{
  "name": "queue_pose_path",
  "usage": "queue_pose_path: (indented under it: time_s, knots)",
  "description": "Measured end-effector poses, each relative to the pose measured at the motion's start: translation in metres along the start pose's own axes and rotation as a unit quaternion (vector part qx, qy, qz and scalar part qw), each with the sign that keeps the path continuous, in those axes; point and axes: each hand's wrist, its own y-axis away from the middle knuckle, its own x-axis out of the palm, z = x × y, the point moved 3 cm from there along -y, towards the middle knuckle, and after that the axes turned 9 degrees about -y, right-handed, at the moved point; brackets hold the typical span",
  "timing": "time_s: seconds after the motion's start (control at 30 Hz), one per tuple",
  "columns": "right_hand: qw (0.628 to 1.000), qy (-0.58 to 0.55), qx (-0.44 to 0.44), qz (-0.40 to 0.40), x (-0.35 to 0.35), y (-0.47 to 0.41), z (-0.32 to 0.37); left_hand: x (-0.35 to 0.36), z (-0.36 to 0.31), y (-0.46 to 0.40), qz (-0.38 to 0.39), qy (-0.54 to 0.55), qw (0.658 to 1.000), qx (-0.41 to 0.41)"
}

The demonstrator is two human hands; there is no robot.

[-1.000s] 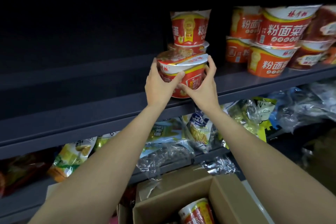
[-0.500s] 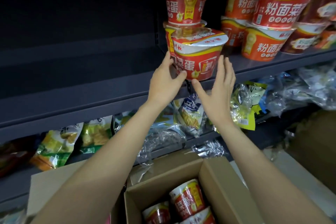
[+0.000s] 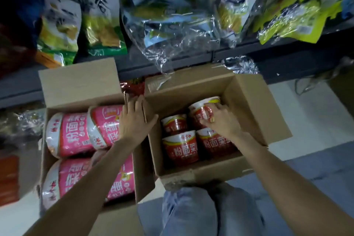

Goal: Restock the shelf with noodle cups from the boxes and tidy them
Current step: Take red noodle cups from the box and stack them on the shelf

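Two open cardboard boxes sit on the floor below me. The right box [image 3: 247,99] holds several red noodle cups lying on their sides. My right hand [image 3: 220,120] grips the far right red cup [image 3: 203,108] inside it. A second red cup [image 3: 175,125] lies just left of it, and two more [image 3: 181,148] lie nearer me. My left hand [image 3: 135,119] rests with straight fingers on the flap between the boxes. The left box [image 3: 76,82] holds several pink noodle cups [image 3: 73,134].
Snack bags [image 3: 103,30] and clear plastic packs [image 3: 172,34] hang over the low dark shelf edge [image 3: 191,59] above the boxes. My knee in blue jeans [image 3: 191,210] is at the bottom centre. Pale floor [image 3: 316,120] lies to the right.
Both hands let go of the red cup left on the upper shelf and dropped to the boxes. The view tilted down from the shelf. My right hand now grips a cup in the right box.
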Motion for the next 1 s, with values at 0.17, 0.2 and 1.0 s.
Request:
queue_pose_path:
  time_s: [0.17, 0.2, 1.0]
  knots:
    - [0.977, 0.060, -0.072, 0.192, 0.067, -0.029, 0.008, 0.029, 0.000, 0.007, -0.038, -0.063, 0.997, 0.029]
    - [0.965, 0.067, -0.105, 0.231, 0.079, -0.034, 0.016, 0.030, 0.001, 0.007, -0.043, -0.067, 0.997, 0.025]
    - [0.915, -0.384, -0.125, -0.025, -0.145, 0.071, 0.085, -0.069, -0.076, 0.023, 0.152, 0.491, 0.855, 0.062]
